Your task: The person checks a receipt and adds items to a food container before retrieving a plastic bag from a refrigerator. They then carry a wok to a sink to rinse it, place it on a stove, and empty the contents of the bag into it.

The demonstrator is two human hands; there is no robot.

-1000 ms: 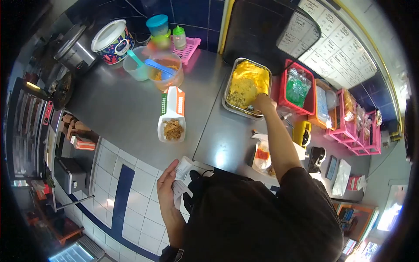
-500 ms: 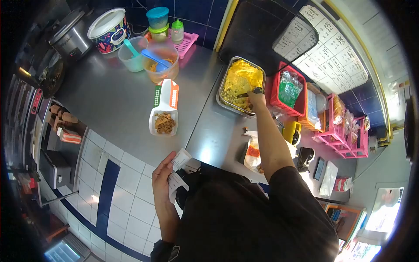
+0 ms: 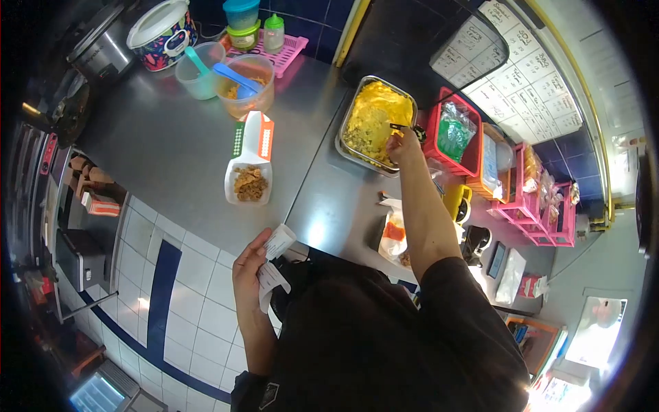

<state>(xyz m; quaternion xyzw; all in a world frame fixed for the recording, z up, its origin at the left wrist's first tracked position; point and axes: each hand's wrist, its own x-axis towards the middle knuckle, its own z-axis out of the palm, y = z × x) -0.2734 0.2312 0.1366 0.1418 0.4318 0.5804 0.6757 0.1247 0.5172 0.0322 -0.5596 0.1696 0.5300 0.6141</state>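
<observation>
Pinched between the fingers and thumb of my left hand is a curled, printed receipt, held beyond the counter's front edge. My right hand reaches over a rectangular metal tray of yellow, mushy food. It grips a black-handled utensil, whose working end I cannot make out. To the left, an open paper food box with a green and orange lid contains brown chopped food. Below my right forearm lies a white wrapper with red sauce on it.
At the back left stand a clear tub with a blue spoon, a greenish tub and a patterned pot. Right of the tray are a red basket, pink racks and a yellow object. A phone lies further right.
My right hand has moved up slightly in the tray, and the utensil has turned with it. The left hand still holds the receipt; the whole view has shifted a little.
</observation>
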